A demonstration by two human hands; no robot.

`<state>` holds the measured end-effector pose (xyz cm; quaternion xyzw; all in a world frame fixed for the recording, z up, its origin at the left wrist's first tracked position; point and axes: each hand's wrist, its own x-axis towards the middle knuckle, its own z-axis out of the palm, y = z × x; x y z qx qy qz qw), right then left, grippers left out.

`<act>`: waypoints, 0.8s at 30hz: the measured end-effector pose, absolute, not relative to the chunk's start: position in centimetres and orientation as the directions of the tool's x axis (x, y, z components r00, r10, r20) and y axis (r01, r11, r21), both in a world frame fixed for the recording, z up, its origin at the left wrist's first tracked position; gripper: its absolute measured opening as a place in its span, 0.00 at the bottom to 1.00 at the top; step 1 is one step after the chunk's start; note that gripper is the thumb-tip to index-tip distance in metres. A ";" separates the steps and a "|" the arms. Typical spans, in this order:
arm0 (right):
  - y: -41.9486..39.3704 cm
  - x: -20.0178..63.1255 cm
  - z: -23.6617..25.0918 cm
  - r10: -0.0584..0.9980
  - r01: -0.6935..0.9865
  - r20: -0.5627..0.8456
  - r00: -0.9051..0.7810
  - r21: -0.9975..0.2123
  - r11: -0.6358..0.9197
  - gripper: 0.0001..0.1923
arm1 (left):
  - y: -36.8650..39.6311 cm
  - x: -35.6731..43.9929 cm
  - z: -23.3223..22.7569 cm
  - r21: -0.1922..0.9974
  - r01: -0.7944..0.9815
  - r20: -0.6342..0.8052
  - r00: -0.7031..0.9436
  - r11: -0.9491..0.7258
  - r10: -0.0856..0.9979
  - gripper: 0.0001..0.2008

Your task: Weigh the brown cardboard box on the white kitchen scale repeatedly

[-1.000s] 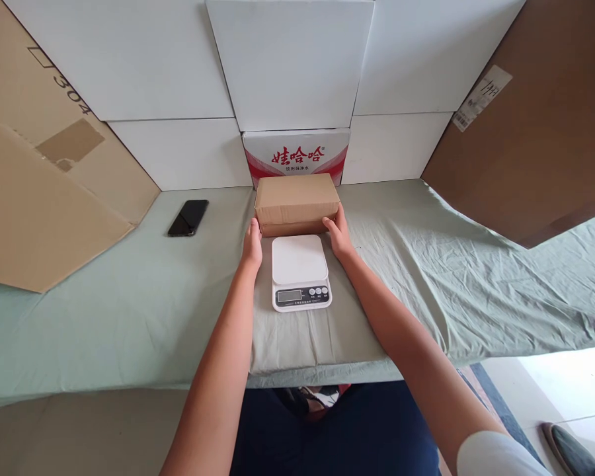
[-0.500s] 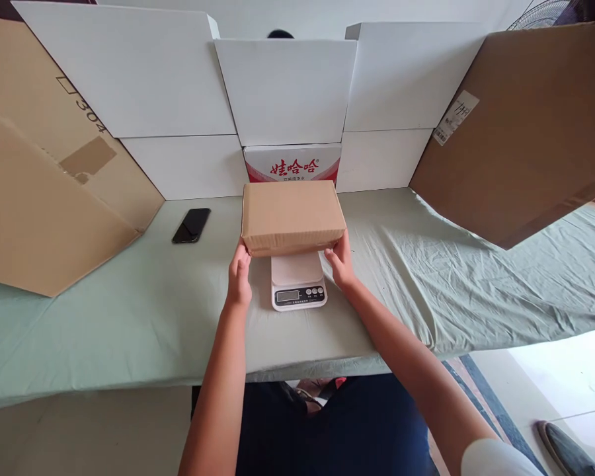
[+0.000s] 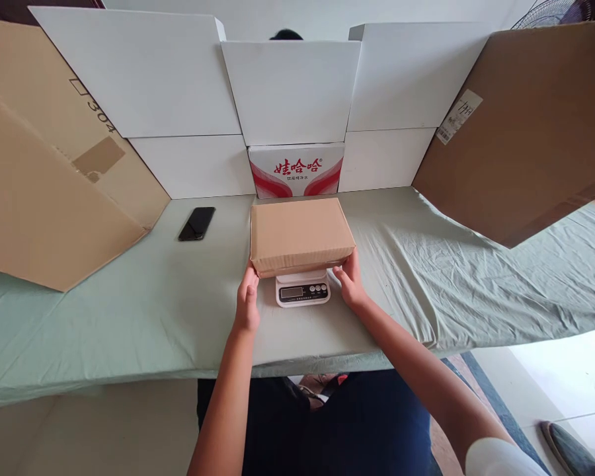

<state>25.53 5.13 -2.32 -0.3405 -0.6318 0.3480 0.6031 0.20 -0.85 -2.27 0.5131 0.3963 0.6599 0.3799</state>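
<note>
got my left hand (image 3: 247, 305) and right hand (image 3: 350, 283) fingers cupping the box's (image 3: 300, 235) 6 o'clock corners, steadying it flat on the scale (image 3: 303, 291)

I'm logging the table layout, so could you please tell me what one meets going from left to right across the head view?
Leaning brown cardboard sheet → black phone → left hand → digital scale → right hand → labelled brown cardboard sheet.

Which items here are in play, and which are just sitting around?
In play: brown box on the scale; left hand and right hand at its near corners.
Lying about: phone, red-printed carton, cardboard sheets, green cloth.
</note>
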 end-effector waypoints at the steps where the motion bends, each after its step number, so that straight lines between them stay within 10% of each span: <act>1: 5.0 25.6 -2.3 0.852 0.011 0.522 -0.042 -0.852 0.523 0.40 | -0.8 0.2 -2.4 0.915 -0.095 0.370 -0.189 -0.391 0.910 0.48; 24: 4.4 25.9 -2.6 0.845 0.047 0.533 -0.037 -0.844 0.534 0.40 | -0.9 0.2 -2.2 0.922 -0.056 0.365 -0.202 -0.383 0.909 0.47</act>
